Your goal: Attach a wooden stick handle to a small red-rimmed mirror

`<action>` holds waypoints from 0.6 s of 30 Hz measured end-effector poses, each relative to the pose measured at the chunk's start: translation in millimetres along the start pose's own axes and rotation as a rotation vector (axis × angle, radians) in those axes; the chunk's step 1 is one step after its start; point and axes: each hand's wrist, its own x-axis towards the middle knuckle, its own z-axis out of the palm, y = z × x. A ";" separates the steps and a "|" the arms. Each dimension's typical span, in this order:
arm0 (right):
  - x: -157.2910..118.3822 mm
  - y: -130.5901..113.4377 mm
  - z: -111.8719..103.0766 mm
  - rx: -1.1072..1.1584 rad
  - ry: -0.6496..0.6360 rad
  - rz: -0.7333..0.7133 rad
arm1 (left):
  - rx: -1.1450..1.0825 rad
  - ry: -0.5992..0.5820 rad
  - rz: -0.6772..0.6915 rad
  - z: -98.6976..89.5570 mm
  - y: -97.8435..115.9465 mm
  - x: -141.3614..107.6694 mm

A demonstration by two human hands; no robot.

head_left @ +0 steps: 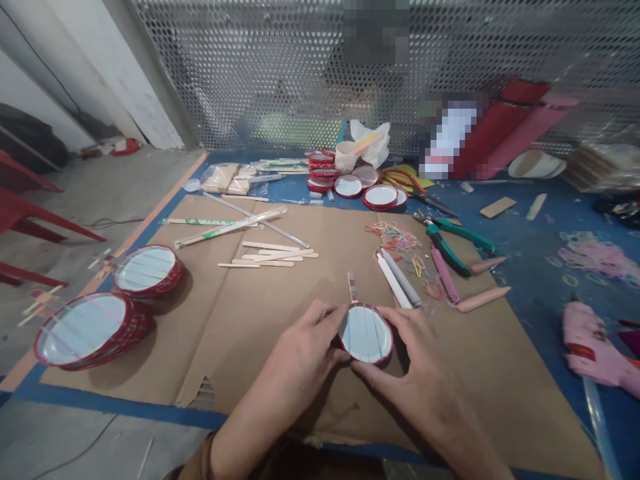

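While reaching in from the near side, holding the small red-rimmed drum (367,335) over the brown cardboard (240,333) between left hand (310,337) and right hand (413,350), both half open and curved around its opposite sides, with white face turned upward.

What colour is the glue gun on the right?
Pink, as the head view shows best.

Through my feed, I saw a brown sleeve (200,460) on the left arm (255,420); the left hand (307,347) and right hand (417,360) were bare.
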 end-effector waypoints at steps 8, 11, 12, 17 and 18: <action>2.0 1.3 -1.8 -0.017 -0.055 0.019 | -0.036 -0.003 -0.049 1.8 -0.5 0.8; 1.5 2.1 -1.5 -0.033 -0.051 -0.004 | -0.018 -0.016 -0.078 2.7 -0.3 2.2; 1.2 2.3 -1.2 -0.038 -0.050 -0.013 | -0.015 -0.017 -0.082 3.0 -0.4 2.5; 0.6 2.6 -0.2 -0.059 -0.054 -0.010 | -0.038 0.005 -0.064 5.8 -3.2 1.6; 0.7 2.5 -0.2 -0.063 -0.057 -0.008 | -0.046 0.013 -0.055 6.3 -3.6 1.1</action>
